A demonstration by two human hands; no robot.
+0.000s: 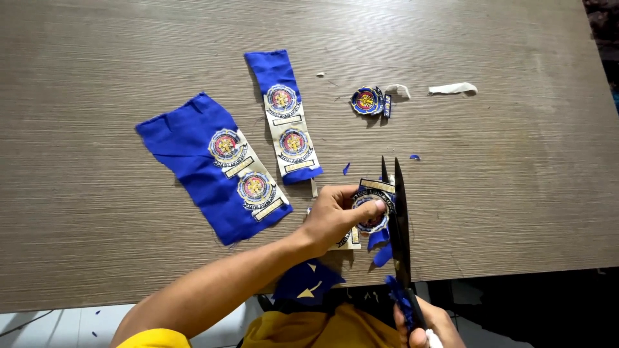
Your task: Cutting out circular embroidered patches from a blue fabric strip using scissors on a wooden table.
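Observation:
My left hand pinches a round embroidered badge on blue cloth near the table's front edge. My right hand grips the handles of black scissors, whose blades point away from me and lie along the badge's right side, slightly apart at the tips. Blue offcuts hang below the badge. A wide blue cloth piece with two badges lies to the left. A narrow blue strip with two badges lies beside it.
A cut-out round badge lies further back on the wooden table, with white backing scraps to its right. Blue scraps rest in my lap below the table's front edge. Small blue bits dot the table.

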